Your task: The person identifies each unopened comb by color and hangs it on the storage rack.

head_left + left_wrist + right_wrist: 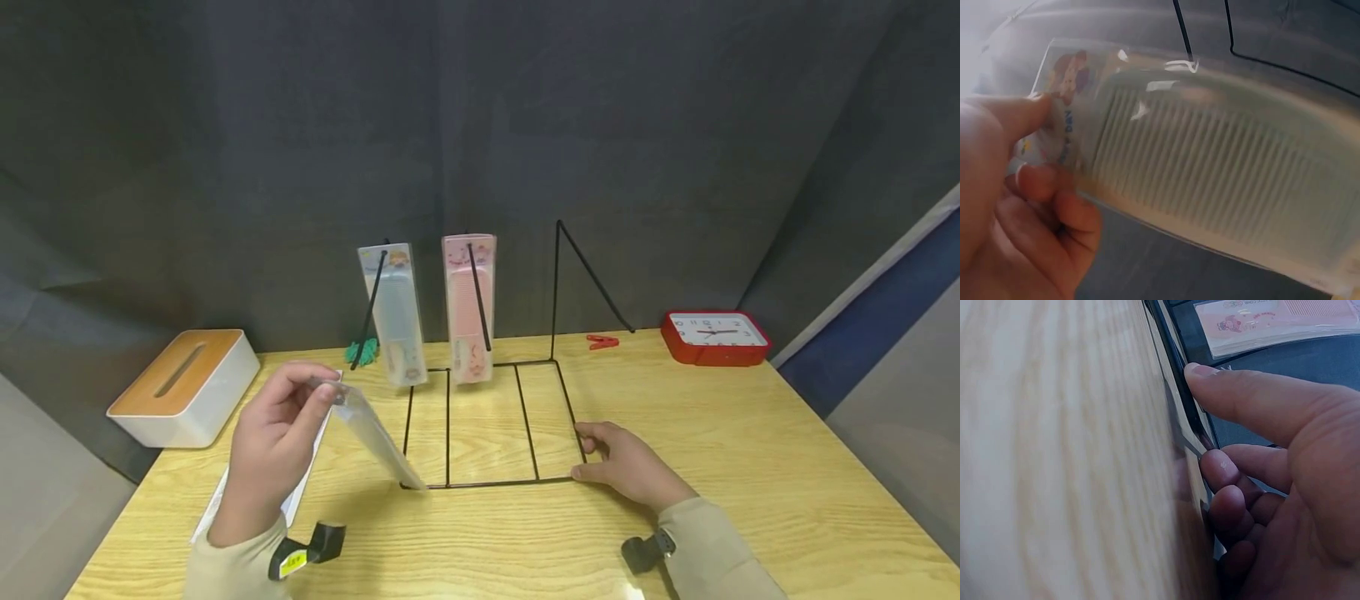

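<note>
My left hand [273,437] pinches the top end of a clear packet with a pale green comb [1210,169] inside. The packet slants down to the right, nearly edge-on in the head view, its lower end by the front left corner of a black wire display rack [491,484]. On the rack's hooks hang a packaged blue comb [397,308] and a packaged pink comb [471,308]; the right hook holds nothing. With thumb and fingers, my right hand [626,462] grips the rack's base at the front right corner. In the right wrist view, the thumb lies against the black wire.
A white tissue box [217,392] with a wooden lid stands at the left. Behind the rack lie a green bundle [363,352] and a red clip [602,342]. A red clock [716,356] stands at the back right. Something flat and white [300,487] lies under the left arm.
</note>
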